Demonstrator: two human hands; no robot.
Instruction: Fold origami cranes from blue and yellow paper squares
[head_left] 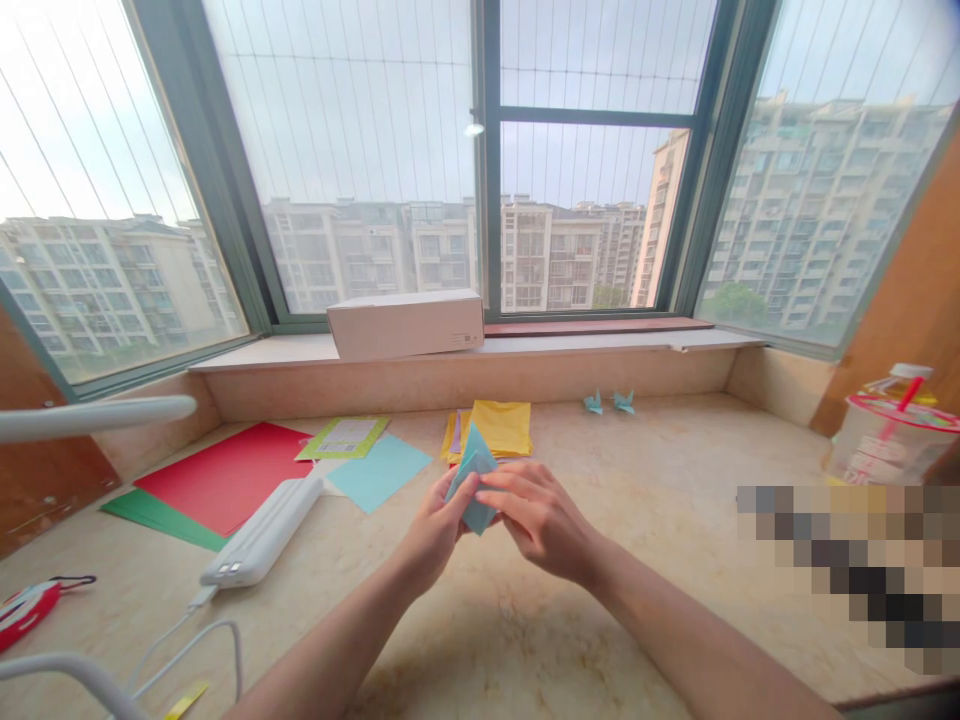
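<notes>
Between my two hands is a light blue piece of folded origami paper (472, 462), its pointed tip upward, raised above the stone counter (510, 620). My left hand (439, 520) pinches its left side, thumb across the front. On the right side, my right hand (536, 510) has its fingers pressed against the paper's front and edge. Behind them lies a stack of yellow paper packets (504, 425). A flat light blue sheet (381, 470) rests to the left. Two small blue folded paper cranes (593, 403) stand farther back on the right.
A white power bank (262, 530) with a cable lies left, beside red sheets (229, 475), green sheets (165, 517) and a green packet (343, 437). A white box (407, 325) sits on the window ledge. At right stands a plastic cup (889, 445) with a red straw; a blurred patch covers the area below it.
</notes>
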